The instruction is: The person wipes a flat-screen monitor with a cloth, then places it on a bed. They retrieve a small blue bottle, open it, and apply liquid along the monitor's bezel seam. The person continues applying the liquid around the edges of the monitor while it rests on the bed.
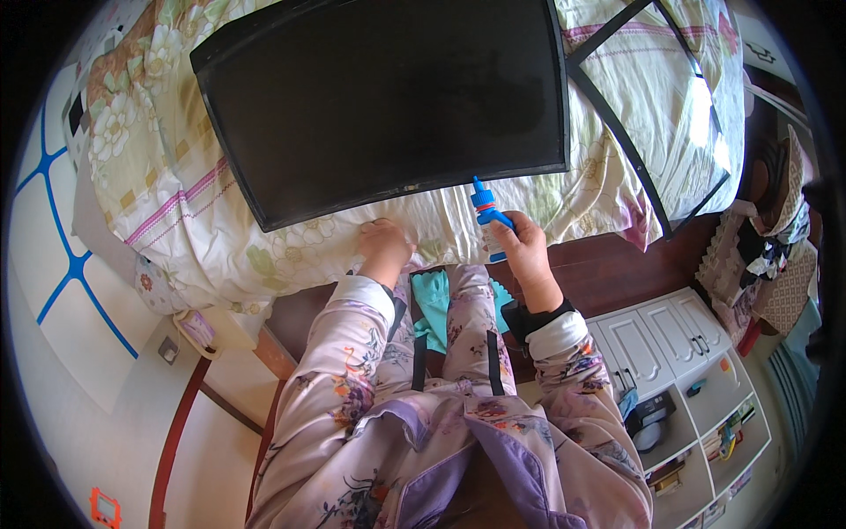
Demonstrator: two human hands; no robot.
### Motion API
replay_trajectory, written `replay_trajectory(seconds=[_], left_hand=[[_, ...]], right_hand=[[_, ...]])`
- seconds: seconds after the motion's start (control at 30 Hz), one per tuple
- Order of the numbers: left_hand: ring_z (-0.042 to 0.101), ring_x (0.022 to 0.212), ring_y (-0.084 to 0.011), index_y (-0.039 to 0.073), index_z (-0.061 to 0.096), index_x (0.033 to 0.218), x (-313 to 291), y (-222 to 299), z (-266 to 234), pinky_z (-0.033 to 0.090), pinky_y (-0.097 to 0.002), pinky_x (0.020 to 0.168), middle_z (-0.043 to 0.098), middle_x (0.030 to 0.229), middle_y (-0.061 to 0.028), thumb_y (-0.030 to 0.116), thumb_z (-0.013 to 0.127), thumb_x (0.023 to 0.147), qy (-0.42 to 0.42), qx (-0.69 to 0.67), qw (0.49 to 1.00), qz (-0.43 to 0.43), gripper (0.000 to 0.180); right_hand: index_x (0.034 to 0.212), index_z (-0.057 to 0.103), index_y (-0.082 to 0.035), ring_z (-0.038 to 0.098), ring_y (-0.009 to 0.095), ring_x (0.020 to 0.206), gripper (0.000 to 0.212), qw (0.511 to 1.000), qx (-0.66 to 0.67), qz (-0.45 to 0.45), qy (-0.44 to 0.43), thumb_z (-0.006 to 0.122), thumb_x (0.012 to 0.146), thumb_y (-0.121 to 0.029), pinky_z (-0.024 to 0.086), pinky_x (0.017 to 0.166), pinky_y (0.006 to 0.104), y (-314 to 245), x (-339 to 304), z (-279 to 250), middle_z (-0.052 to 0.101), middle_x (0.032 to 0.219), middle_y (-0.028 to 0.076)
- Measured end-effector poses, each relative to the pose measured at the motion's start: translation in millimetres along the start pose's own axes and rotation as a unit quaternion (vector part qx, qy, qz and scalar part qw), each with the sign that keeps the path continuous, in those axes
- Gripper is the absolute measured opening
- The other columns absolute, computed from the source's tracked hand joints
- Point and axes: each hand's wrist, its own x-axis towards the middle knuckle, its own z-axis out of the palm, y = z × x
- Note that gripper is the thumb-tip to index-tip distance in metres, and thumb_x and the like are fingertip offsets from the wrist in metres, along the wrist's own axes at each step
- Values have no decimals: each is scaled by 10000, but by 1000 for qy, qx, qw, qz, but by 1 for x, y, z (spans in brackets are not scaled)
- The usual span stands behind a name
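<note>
A large flat black screen panel (388,97) lies on the bed, its near edge slightly curved. In my right hand (526,249) is a small squeeze bottle (486,217) with a blue pointed nozzle, blue cap and a blue and white body. The bottle stands upright with its tip close to the panel's near edge. My left hand (385,244) is closed in a fist and rests on the bedding just in front of the panel. Its fingertips are turned under and hidden.
A thin black rectangular frame (630,167) lies to the right of the panel on the flowered bedspread (291,256). Teal cloth (432,304) shows by my legs. At the right stands a white cabinet (656,339) with open shelves, near a chair piled with clothes (771,251).
</note>
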Motion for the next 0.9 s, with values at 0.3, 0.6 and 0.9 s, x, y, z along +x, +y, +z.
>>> replay_trajectory(seconds=[0.3,0.6,0.9], left_hand=[[498,1137,-260,-89,471,1197,1,1,2,444,-328,897,566,1191,-154,497,711,713,0,-1,1000,-13,797],[496,1146,-273,-97,457,1215,-2,3,-3,432,-333,915,564,1201,-158,492,715,706,-2,10,1000,3,820],[468,1187,-301,-94,431,1238,3,2,4,419,-366,949,534,1240,-174,457,741,697,-2,-11,1000,-12,832]], right_hand=[[994,609,42,577,110,689,285,1000,5,6,30,629,833,-193,483,628,260,-1,1,-12,630,776,70],[963,617,35,594,122,682,278,999,-16,-13,45,612,839,-213,488,635,276,2,2,-25,639,754,75],[984,606,50,609,119,693,259,998,30,9,48,611,844,-167,499,629,263,-3,2,-36,641,779,76]])
